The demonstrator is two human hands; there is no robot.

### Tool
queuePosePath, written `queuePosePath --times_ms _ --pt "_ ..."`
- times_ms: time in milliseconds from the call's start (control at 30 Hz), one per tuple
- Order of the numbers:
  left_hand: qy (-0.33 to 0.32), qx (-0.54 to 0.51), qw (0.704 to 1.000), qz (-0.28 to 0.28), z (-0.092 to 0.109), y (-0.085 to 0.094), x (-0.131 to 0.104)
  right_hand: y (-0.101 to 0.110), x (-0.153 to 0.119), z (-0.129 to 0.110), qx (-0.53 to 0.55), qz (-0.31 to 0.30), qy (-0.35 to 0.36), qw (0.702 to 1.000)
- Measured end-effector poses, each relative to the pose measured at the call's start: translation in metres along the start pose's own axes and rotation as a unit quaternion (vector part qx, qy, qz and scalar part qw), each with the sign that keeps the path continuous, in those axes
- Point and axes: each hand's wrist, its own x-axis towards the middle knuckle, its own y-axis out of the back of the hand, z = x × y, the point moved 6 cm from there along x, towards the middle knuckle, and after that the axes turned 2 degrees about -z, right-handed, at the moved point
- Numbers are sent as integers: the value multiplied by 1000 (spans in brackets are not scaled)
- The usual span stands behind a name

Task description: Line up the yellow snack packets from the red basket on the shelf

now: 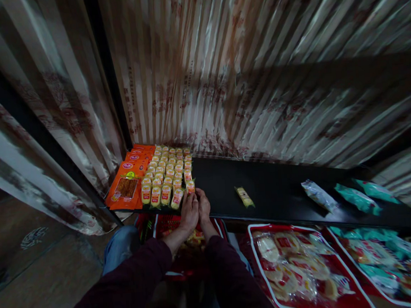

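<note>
Wrapped snack [190, 187] 12 o'clock of left hand [189, 212], right hand [204, 206] | hands adjoining, can't tell if pinching | likely light, soft, slick: hold sides

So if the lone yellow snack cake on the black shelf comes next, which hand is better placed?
Probably the right hand: it is nearer the lone yellow snack cake, while the left hand lies farther off, toward the orange packets.

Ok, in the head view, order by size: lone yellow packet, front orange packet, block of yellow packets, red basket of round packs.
1. Red basket of round packs; nearness may flatter it
2. Block of yellow packets
3. Front orange packet
4. Lone yellow packet
</note>
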Motion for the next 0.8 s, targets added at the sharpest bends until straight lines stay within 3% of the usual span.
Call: queuePosePath --times_ms 433,667,800 --pt "-59 27 998 13 -13 -2 22 -12 18 17 -51 7 -3 999" --pt "-63 47 997 27 -13 -3 20 -17 21 19 -142 12 50 989" --pt "-78 65 995 18 -11 -3 15 -16 25 20 -130 15 78 988"
